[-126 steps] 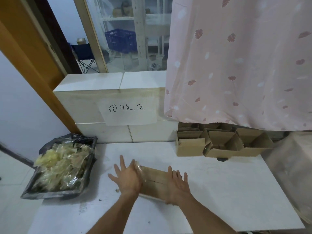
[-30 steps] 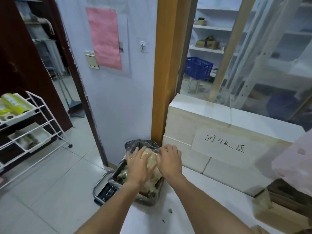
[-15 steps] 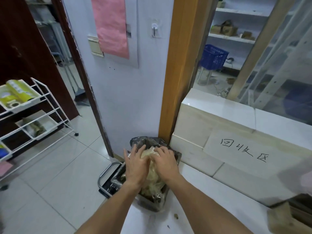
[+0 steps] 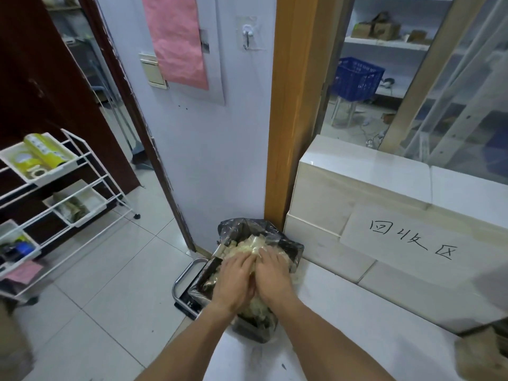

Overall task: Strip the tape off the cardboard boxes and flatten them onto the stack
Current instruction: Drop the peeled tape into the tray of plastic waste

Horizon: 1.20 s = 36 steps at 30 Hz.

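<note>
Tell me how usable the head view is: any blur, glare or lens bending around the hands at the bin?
Head view: the left hand and right hand on the crumpled clear tape in the black-lined bin look sharp and evenly lit; the brown cardboard box at the lower right corner is smeared; the orange wooden door frame leans from wide-angle bending; no strong glare.

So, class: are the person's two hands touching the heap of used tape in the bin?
Touching. The head view shows the left hand and right hand lying flat, side by side, on the heap of tape in the bin, with no gap.
</note>
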Tool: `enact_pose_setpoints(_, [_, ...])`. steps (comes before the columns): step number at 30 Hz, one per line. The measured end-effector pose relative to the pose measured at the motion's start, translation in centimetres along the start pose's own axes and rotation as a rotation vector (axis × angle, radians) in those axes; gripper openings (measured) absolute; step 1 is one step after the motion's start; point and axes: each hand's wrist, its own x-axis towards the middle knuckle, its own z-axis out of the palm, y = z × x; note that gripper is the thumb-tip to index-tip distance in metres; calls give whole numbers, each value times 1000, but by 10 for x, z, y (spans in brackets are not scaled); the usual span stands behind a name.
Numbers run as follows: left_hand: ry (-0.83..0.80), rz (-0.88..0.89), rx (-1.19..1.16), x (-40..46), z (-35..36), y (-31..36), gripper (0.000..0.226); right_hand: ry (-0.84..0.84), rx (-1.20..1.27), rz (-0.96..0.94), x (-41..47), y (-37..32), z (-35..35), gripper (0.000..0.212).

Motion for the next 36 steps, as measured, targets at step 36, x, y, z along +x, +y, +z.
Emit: enact_pose_setpoints(36, [-129, -13, -5, -37, -13, 130, 32, -2, 121, 394, -140, 46, -45, 32])
